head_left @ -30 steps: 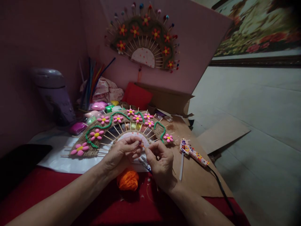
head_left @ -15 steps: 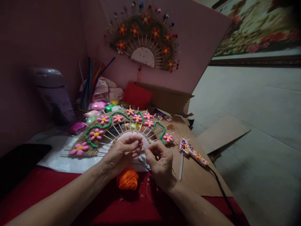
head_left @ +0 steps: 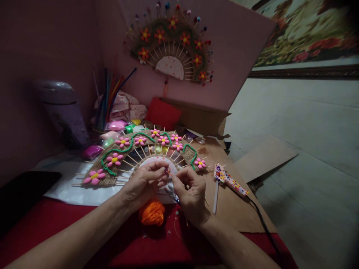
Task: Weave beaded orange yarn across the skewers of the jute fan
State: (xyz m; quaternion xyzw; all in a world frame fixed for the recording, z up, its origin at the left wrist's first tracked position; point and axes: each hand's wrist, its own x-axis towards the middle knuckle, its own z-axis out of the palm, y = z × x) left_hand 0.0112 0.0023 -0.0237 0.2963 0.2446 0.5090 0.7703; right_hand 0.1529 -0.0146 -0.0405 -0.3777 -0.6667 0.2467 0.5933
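Observation:
Between the fingertips of my left hand point(head_left: 147, 180) is a small dark purple bead point(head_left: 166, 170). My right hand point(head_left: 192, 196) pinches a thin orange yarn strand point(head_left: 171, 174) that reaches the bead; whether it passes through cannot be made out. Both hands are raised close together in front of a half-round fan point(head_left: 127, 151) of sticks and twine, decorated with pink flowers and a green wavy cord. Below them an orange yarn ball point(head_left: 152, 213) rests on the red cloth point(head_left: 117, 235). A pair of scissors point(head_left: 171, 193) lies partly hidden behind my right hand.
A patterned glue gun point(head_left: 230, 181) with a glue stick and black cable lies on cardboard point(head_left: 232, 213) at the right. Packets of coloured clay point(head_left: 117, 125) and a purple flask point(head_left: 63, 114) stand back left. A finished-looking fan point(head_left: 157, 46) hangs on the pink board.
Hardly anything differs: both hands keep their pinch near each other, with at most a tiny shift of the fingers at the bead and strand.

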